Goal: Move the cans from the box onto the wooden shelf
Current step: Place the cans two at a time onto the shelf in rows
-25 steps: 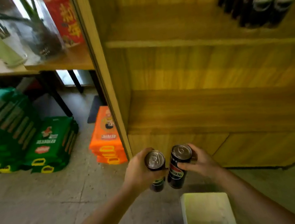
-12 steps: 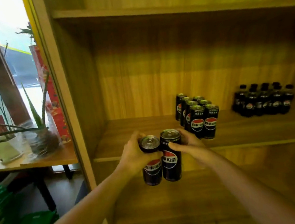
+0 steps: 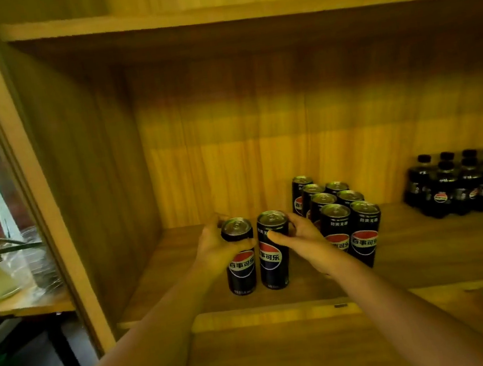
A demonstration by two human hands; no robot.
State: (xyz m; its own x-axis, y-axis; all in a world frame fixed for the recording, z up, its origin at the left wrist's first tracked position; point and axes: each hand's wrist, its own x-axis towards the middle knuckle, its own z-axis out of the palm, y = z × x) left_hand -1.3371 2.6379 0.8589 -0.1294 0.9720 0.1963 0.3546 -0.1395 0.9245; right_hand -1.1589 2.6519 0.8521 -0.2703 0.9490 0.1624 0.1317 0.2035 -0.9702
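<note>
Presently, findings ran from largest item to smallest.

Wooden shelf (image 3: 430, 255): the middle board lay level, with bare wood at 9 o'clock of the stocked cans and along its front edge; the box was not in view.

Bottle pack (image 3: 470, 184): dark bottles stood at the far 3 o'clock end of the board, well apart from the hands.

Stocked cans (image 3: 339, 215): seven were visible, upright in two files running front to back, just beside the right hand at its 3 o'clock.

Left can (image 3: 240, 257): upright, long axis vertical, base at or just above the board; contact could not be told.

Right can (image 3: 273, 251): upright, long axis vertical, touching or nearly touching the left can at its 3 o'clock.

Left hand (image 3: 215, 248): wrapped around the upper body of the left can from 9 o'clock, fingers pressed round it.

Right hand (image 3: 301, 239): clasped on the upper body of the right can from 3 o'clock, thumb across the front.

Governing relation: the held pair stood at 9 o'clock of the front stocked cans, separated by the right hand; the right hand was the nearer to that group.

Judgement: closing the pair against the rows would likely call for a level slide toward 3 o'clock, the right hand clearing first.

Risk: knuckles could knock the front stocked can.
</note>
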